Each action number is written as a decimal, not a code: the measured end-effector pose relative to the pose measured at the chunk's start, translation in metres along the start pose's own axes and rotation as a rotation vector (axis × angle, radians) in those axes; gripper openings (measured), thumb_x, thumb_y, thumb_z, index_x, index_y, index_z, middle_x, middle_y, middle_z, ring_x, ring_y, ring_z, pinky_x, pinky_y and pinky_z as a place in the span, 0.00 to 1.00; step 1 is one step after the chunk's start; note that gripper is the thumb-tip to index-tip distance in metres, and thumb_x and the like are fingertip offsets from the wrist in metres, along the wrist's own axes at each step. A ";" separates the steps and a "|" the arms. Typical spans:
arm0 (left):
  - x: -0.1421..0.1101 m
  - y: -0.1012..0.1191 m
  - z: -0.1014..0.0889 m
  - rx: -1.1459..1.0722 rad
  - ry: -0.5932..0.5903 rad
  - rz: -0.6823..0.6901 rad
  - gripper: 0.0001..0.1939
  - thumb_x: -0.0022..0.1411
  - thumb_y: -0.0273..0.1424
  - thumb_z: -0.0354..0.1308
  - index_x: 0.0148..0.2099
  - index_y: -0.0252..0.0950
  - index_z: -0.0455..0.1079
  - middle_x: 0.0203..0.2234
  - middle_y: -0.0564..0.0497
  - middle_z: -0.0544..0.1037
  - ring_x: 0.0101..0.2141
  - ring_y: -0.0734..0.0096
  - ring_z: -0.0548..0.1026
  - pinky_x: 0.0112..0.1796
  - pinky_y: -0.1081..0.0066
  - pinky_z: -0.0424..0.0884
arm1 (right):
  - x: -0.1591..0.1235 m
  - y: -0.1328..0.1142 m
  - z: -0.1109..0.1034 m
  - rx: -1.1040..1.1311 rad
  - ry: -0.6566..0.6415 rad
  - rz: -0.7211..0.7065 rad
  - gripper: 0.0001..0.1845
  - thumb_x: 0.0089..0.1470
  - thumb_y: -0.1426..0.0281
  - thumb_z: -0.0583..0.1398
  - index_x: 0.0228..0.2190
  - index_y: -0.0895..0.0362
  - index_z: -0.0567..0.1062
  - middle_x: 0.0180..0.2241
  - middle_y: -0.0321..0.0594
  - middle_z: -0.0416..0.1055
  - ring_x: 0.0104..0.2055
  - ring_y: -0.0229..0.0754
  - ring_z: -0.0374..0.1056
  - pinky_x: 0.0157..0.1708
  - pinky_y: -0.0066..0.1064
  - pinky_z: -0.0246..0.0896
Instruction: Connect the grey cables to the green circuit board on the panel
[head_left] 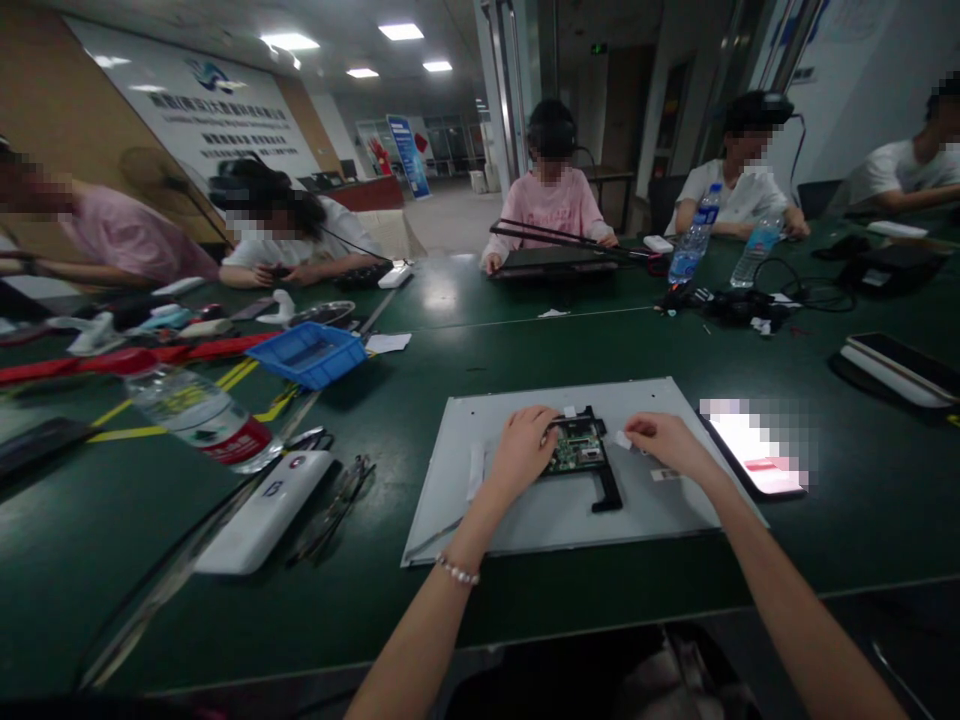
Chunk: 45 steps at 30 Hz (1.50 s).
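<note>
A green circuit board [581, 456] in a black plastic frame [608, 490] lies on a flat grey-white panel [510, 535]. My left hand [525, 445] rests over the left end of the board, its fingers curled on the frame's upper left and its thumb at the board's edge. That end of the board is hidden under the hand. To the right, my right hand [660, 440] pinches a small white scrap [623, 439], apart from the board. A small label [665, 475] sits on the panel below my right hand.
A lit phone [765, 460] lies right of the panel. On the left are a white power bank [262, 515], glasses [334, 510], a water bottle [202, 415] and a blue tray [311, 352]. Several people sit around the green table [480, 350]; one handles a dark flat panel [555, 262].
</note>
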<state>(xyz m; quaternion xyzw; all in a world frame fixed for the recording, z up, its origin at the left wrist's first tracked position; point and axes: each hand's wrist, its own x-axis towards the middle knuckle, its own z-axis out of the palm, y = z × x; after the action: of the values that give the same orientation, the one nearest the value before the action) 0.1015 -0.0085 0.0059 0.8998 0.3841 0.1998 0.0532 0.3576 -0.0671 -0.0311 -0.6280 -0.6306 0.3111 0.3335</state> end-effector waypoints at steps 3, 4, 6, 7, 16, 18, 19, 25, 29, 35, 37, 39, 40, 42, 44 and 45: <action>0.013 -0.003 0.003 0.019 0.004 -0.007 0.14 0.63 0.26 0.48 0.50 0.38 0.67 0.46 0.49 0.72 0.48 0.64 0.68 0.50 0.64 0.62 | 0.000 0.003 -0.003 -0.069 0.042 -0.015 0.07 0.49 0.69 0.58 0.30 0.56 0.76 0.29 0.40 0.75 0.32 0.42 0.70 0.33 0.31 0.62; 0.019 -0.003 0.004 0.035 -0.010 0.009 0.13 0.64 0.26 0.49 0.50 0.38 0.67 0.46 0.48 0.72 0.47 0.64 0.68 0.49 0.64 0.62 | 0.001 0.003 -0.003 -0.088 0.045 -0.024 0.07 0.49 0.69 0.58 0.30 0.56 0.76 0.30 0.40 0.75 0.32 0.42 0.70 0.33 0.31 0.62; 0.031 -0.002 0.008 0.087 -0.069 0.049 0.12 0.64 0.28 0.50 0.49 0.37 0.69 0.44 0.47 0.73 0.46 0.64 0.69 0.48 0.65 0.63 | 0.002 0.004 -0.003 -0.132 0.062 -0.038 0.08 0.50 0.69 0.58 0.30 0.56 0.77 0.31 0.41 0.75 0.31 0.42 0.70 0.33 0.31 0.62; 0.036 -0.001 0.010 0.115 -0.103 0.064 0.12 0.64 0.28 0.50 0.47 0.36 0.70 0.43 0.47 0.74 0.46 0.64 0.70 0.47 0.65 0.64 | 0.002 0.004 -0.003 -0.156 0.073 -0.045 0.08 0.50 0.69 0.58 0.30 0.56 0.77 0.32 0.41 0.75 0.32 0.42 0.70 0.33 0.32 0.62; 0.060 -0.004 0.015 0.207 -0.197 0.058 0.11 0.64 0.29 0.50 0.37 0.36 0.74 0.33 0.46 0.76 0.39 0.66 0.73 0.42 0.70 0.66 | 0.002 0.003 -0.004 -0.193 0.099 -0.091 0.10 0.52 0.68 0.56 0.32 0.57 0.77 0.34 0.43 0.73 0.35 0.42 0.69 0.36 0.32 0.62; 0.065 -0.006 0.014 0.227 -0.191 0.038 0.12 0.64 0.28 0.49 0.38 0.35 0.74 0.34 0.45 0.76 0.40 0.65 0.73 0.42 0.69 0.65 | 0.003 0.004 -0.004 -0.198 0.101 -0.089 0.10 0.52 0.68 0.56 0.32 0.57 0.77 0.34 0.42 0.73 0.35 0.42 0.68 0.37 0.32 0.62; 0.068 -0.006 0.013 0.237 -0.185 0.026 0.12 0.64 0.28 0.48 0.38 0.35 0.74 0.35 0.44 0.75 0.41 0.65 0.72 0.43 0.68 0.65 | 0.003 0.005 -0.004 -0.199 0.103 -0.089 0.10 0.52 0.69 0.56 0.32 0.57 0.77 0.34 0.42 0.73 0.35 0.42 0.68 0.37 0.32 0.61; 0.079 -0.011 0.014 0.254 -0.185 -0.057 0.14 0.63 0.30 0.48 0.34 0.33 0.75 0.35 0.41 0.76 0.41 0.60 0.73 0.43 0.64 0.65 | 0.005 0.008 -0.003 -0.199 0.096 -0.094 0.10 0.52 0.69 0.56 0.32 0.57 0.76 0.34 0.42 0.73 0.35 0.41 0.68 0.38 0.32 0.61; 0.073 -0.016 0.013 0.203 -0.180 -0.089 0.12 0.61 0.33 0.50 0.36 0.37 0.75 0.36 0.45 0.77 0.40 0.61 0.74 0.41 0.66 0.66 | 0.005 0.007 -0.003 -0.208 0.095 -0.098 0.10 0.52 0.69 0.56 0.31 0.56 0.77 0.34 0.42 0.73 0.36 0.42 0.68 0.39 0.32 0.61; 0.043 -0.019 -0.002 0.108 -0.106 -0.088 0.14 0.63 0.29 0.48 0.49 0.36 0.69 0.44 0.46 0.74 0.45 0.65 0.72 0.47 0.70 0.65 | 0.002 0.004 -0.003 -0.203 0.077 -0.088 0.09 0.51 0.68 0.57 0.32 0.56 0.77 0.35 0.42 0.73 0.33 0.40 0.69 0.37 0.32 0.62; 0.031 -0.015 -0.004 0.035 -0.077 -0.036 0.16 0.64 0.30 0.48 0.53 0.35 0.66 0.47 0.45 0.72 0.47 0.65 0.70 0.49 0.69 0.64 | 0.001 0.003 -0.002 -0.193 0.058 -0.086 0.10 0.49 0.67 0.59 0.34 0.56 0.77 0.36 0.42 0.73 0.33 0.40 0.69 0.36 0.32 0.63; 0.020 -0.007 -0.004 -0.048 -0.063 0.049 0.18 0.64 0.31 0.50 0.56 0.35 0.63 0.49 0.45 0.70 0.50 0.64 0.68 0.51 0.66 0.63 | 0.001 0.004 -0.001 -0.192 0.047 -0.077 0.12 0.47 0.67 0.61 0.36 0.56 0.77 0.37 0.42 0.72 0.33 0.40 0.69 0.36 0.32 0.63; 0.016 -0.002 -0.004 -0.079 -0.065 0.092 0.19 0.64 0.32 0.50 0.56 0.36 0.62 0.50 0.45 0.69 0.51 0.63 0.67 0.52 0.64 0.62 | 0.000 0.005 -0.001 -0.196 0.044 -0.069 0.12 0.46 0.67 0.61 0.36 0.56 0.76 0.37 0.42 0.72 0.33 0.40 0.69 0.36 0.32 0.63; 0.009 0.007 -0.005 -0.107 -0.084 0.158 0.19 0.64 0.33 0.50 0.57 0.37 0.61 0.52 0.45 0.67 0.53 0.63 0.64 0.53 0.62 0.60 | 0.001 0.006 0.000 -0.201 0.040 -0.053 0.12 0.46 0.68 0.61 0.35 0.57 0.76 0.37 0.42 0.71 0.34 0.40 0.69 0.36 0.32 0.63; 0.004 0.016 -0.006 -0.123 -0.108 0.218 0.18 0.65 0.33 0.50 0.57 0.38 0.61 0.53 0.46 0.66 0.54 0.63 0.63 0.54 0.61 0.60 | 0.001 0.005 0.000 -0.189 0.031 -0.048 0.10 0.46 0.69 0.61 0.33 0.57 0.76 0.37 0.42 0.71 0.34 0.40 0.69 0.36 0.31 0.63; 0.003 0.020 -0.006 -0.128 -0.119 0.247 0.18 0.66 0.33 0.49 0.56 0.39 0.61 0.53 0.46 0.66 0.54 0.64 0.63 0.54 0.61 0.59 | 0.001 0.005 0.000 -0.174 0.021 -0.051 0.08 0.46 0.71 0.61 0.32 0.57 0.75 0.36 0.42 0.72 0.34 0.40 0.69 0.36 0.31 0.63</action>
<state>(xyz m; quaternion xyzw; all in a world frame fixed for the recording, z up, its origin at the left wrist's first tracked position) 0.1143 -0.0205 0.0174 0.9452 0.2532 0.1752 0.1083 0.3601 -0.0664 -0.0353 -0.6415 -0.6675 0.2398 0.2922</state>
